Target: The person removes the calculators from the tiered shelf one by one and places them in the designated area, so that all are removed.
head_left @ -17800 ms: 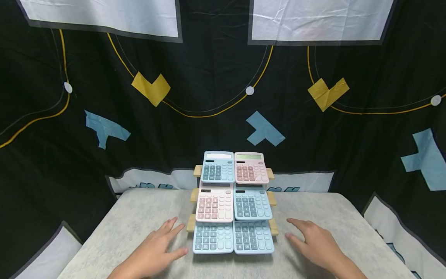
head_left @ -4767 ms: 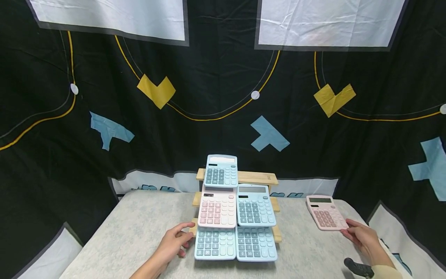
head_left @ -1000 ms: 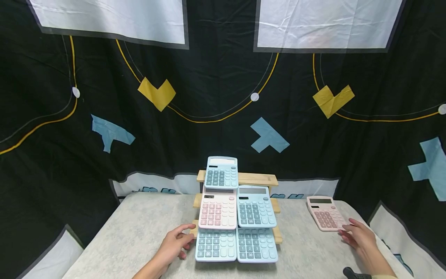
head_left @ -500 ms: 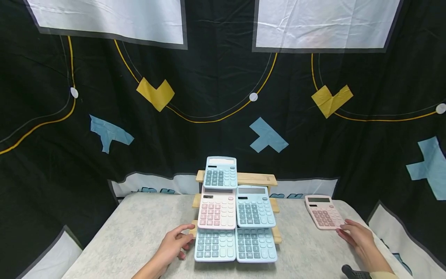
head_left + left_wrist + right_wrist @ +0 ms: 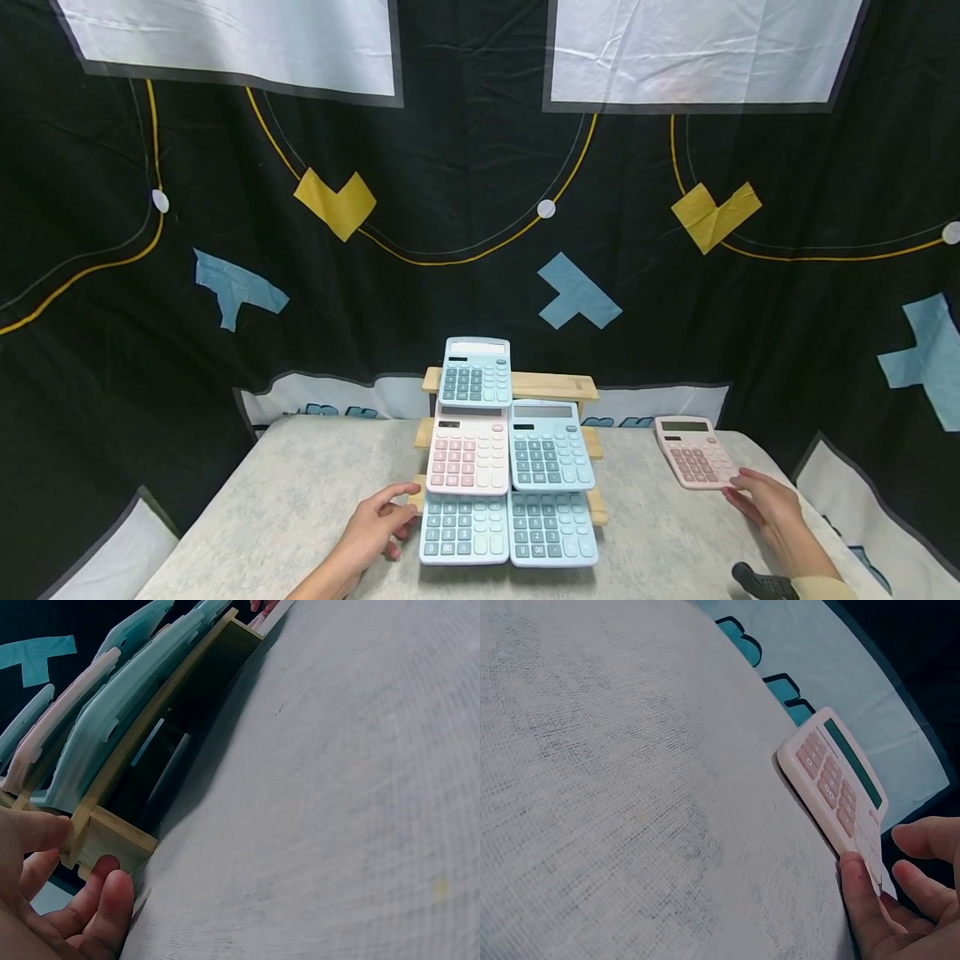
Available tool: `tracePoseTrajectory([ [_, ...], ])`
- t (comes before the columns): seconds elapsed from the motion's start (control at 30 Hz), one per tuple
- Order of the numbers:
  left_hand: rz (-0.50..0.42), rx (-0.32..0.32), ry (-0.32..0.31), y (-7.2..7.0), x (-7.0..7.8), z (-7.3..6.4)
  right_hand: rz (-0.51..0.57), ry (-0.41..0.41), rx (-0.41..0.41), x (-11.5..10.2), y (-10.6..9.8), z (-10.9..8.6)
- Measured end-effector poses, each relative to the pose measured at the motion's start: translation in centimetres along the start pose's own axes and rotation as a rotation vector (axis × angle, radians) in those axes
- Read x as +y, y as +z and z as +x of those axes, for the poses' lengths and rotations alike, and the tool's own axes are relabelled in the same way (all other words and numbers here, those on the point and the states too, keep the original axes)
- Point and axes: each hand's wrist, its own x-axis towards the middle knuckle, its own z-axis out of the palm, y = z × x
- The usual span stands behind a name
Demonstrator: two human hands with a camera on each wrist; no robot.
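A tiered wooden rack (image 5: 553, 384) carries several light blue calculators and a pink one (image 5: 468, 446). My left hand (image 5: 375, 523) grips the left end of its lowest wooden bar; in the left wrist view, the fingers (image 5: 112, 904) curl at the wooden end (image 5: 120, 836). Far right, a second pink calculator (image 5: 693, 454) lies face up on the table. My right hand (image 5: 767, 502) holds its near right corner. Seen from the right wrist, the thumb (image 5: 861, 892) presses the near edge of this calculator (image 5: 832, 780), while other fingers stand beyond the corner.
The top tier holds one blue calculator (image 5: 476, 372) on its left, with bare wood beside it. Two more blue ones (image 5: 553, 529) sit side by side at the bottom. The grey table (image 5: 300, 467) ends close behind the loose calculator; a black curtain (image 5: 420, 317) hangs behind.
Long ago, the loose pink calculator stood on the rack's top right. Over the last second it slid slightly left and away, my right hand moving along. My left hand stays put.
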Motion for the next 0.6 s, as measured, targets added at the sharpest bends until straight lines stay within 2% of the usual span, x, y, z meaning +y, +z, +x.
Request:
tracePoseTrajectory([
  [0.6, -0.003, -0.006, 0.005, 0.05, 0.21, -0.24, 0.019, -0.015, -0.006, 0.08, 0.25, 0.31],
])
